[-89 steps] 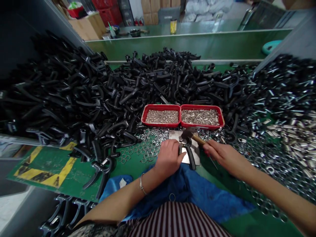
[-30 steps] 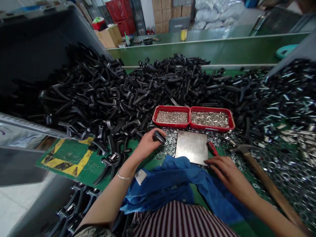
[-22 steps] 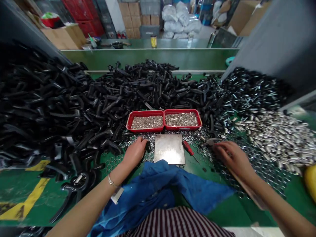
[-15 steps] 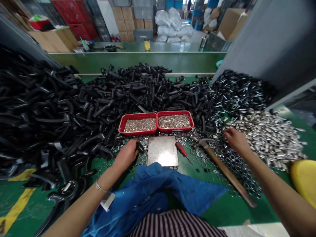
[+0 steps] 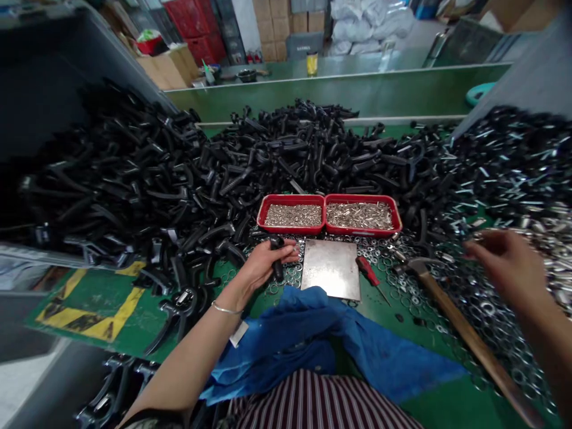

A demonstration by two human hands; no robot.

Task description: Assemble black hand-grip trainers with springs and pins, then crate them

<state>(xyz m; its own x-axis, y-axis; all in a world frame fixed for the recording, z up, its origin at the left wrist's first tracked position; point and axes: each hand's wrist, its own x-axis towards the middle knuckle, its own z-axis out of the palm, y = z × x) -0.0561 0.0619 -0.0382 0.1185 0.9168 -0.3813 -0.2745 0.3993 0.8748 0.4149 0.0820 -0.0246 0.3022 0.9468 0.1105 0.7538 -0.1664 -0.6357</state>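
Observation:
My left hand [image 5: 259, 263] is closed around a black plastic handle piece [image 5: 277, 271], its thumb and fingers pointing right, just left of a bare metal plate [image 5: 330, 268]. On the right, my right hand [image 5: 512, 268] is held above the pile of small metal rings [image 5: 487, 310], with thumb and fingertips pinched together. Something small and shiny shows at those fingertips, too blurred to name. Right of the plate lies a red-handled screwdriver [image 5: 367, 271]. A wooden-handled hammer [image 5: 465, 328] rests between the screwdriver and my right hand.
Two red trays [image 5: 325, 229] of small metal parts stand behind the plate. A big heap of black handle pieces [image 5: 179, 173] covers the back and left. Silver cylinders [image 5: 558, 238] and black pins [image 5: 513, 155] are piled at right. Blue cloth [image 5: 308, 333] hangs over the front edge.
The view has swung left. My left hand has turned, so the handle piece now stands more upright and the fingers show. My right hand has lifted from the parts at the pile's edge.

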